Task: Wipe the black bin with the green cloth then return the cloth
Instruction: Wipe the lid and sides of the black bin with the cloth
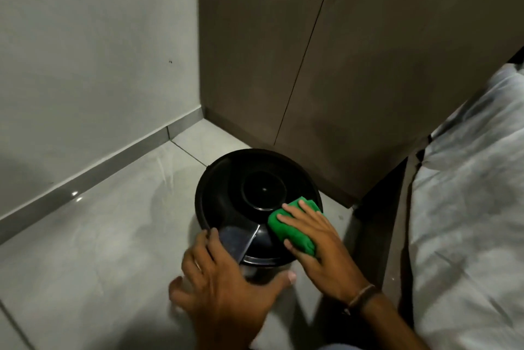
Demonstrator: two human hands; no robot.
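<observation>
black bin (pixel 249 193) sits on the tiled floor (pixel 113 236) in the corner, close to the brown cabinet (pixel 340 80). your right hand (pixel 314 239) lies flat, fingers spread, pressing the green cloth (pixel 286 225) onto the lid's right rim. your left hand (pixel 224 278) is spread wide around the near side, bracing the bin.

judgement: the bin is probably light plastic, smooth, and apt to slide or tip, so keep the brace. the cloth is soft and will bunch; hold it under a flat palm. room is tight at the cabinet and the bed edge (pixel 467 208), open toward the left floor.
</observation>
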